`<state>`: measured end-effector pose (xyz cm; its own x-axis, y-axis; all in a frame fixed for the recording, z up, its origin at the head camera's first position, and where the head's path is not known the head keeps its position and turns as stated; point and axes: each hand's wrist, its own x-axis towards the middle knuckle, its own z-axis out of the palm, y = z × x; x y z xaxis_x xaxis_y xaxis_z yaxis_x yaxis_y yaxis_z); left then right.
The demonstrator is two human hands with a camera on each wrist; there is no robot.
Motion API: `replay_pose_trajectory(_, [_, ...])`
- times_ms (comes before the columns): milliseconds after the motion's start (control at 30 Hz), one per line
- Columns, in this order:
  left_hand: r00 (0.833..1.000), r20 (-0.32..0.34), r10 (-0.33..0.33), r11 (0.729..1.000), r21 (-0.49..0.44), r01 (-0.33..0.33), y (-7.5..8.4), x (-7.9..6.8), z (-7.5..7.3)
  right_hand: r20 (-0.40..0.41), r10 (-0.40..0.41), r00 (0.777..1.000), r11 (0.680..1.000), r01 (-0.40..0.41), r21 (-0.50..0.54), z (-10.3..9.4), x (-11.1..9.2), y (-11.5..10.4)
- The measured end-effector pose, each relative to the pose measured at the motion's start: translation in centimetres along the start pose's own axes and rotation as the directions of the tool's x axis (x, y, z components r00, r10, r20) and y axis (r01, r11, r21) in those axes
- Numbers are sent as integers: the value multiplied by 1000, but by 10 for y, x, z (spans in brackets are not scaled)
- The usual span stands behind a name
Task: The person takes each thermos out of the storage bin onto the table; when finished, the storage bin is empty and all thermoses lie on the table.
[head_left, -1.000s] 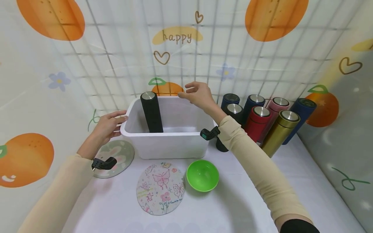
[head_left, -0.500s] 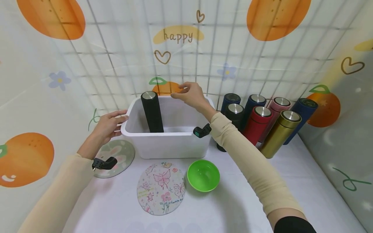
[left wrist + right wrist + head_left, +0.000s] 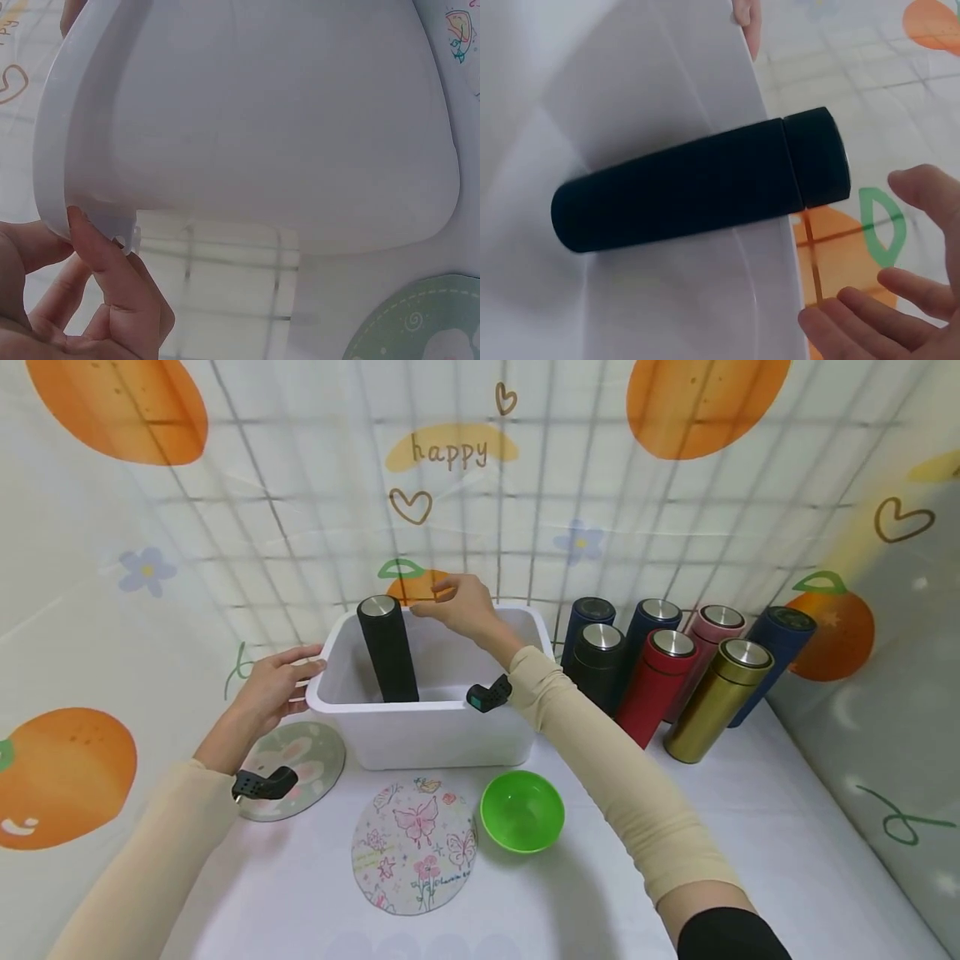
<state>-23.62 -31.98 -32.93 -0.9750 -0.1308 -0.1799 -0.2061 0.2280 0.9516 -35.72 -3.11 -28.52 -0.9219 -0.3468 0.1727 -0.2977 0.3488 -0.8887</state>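
A black thermos (image 3: 390,652) with a silver-topped lid stands slightly tilted inside a white plastic bin (image 3: 435,739), toward its left end. My left hand (image 3: 273,687) pinches the bin's left rim, thumb and fingers gripping the edge in the left wrist view. Over the back rim, just right of the thermos lid, my right hand (image 3: 467,608) hovers with fingers loosely spread. The right wrist view has the thermos (image 3: 682,187) leaning across the bin interior, and a gap separates its lid from the right hand's fingers (image 3: 870,319).
At the right stand several thermoses: a second black one (image 3: 600,664), a red one (image 3: 656,685), a pink one (image 3: 716,627), a gold one (image 3: 720,702) and blue ones. In front of the bin are a green bowl (image 3: 521,814), a butterfly mat (image 3: 414,852) and a rabbit mat (image 3: 326,768).
My right hand has moved left above the bin toward the black thermos's lid, uncovering more of the thermoses on the right. The left hand keeps its hold on the rim.
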Motion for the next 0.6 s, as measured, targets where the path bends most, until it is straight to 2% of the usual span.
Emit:
replay_pose_trajectory(300, [1000, 26, -2, 1000, -12, 2, -4, 1, -3, 32, -33, 999, 999, 32, 28, 18, 7, 0])
replay_pose_trajectory(400, [999, 39, -2, 1000, -13, 3, -2, 5, 1, 44, -18, 999, 999, 16, 50, 18, 9, 5])
replay_pose_trajectory(600, [999, 39, -2, 1000, -10, 2, -2, 5, 1, 88, 1, 996, 996, -9, 85, 27, 11, 4])
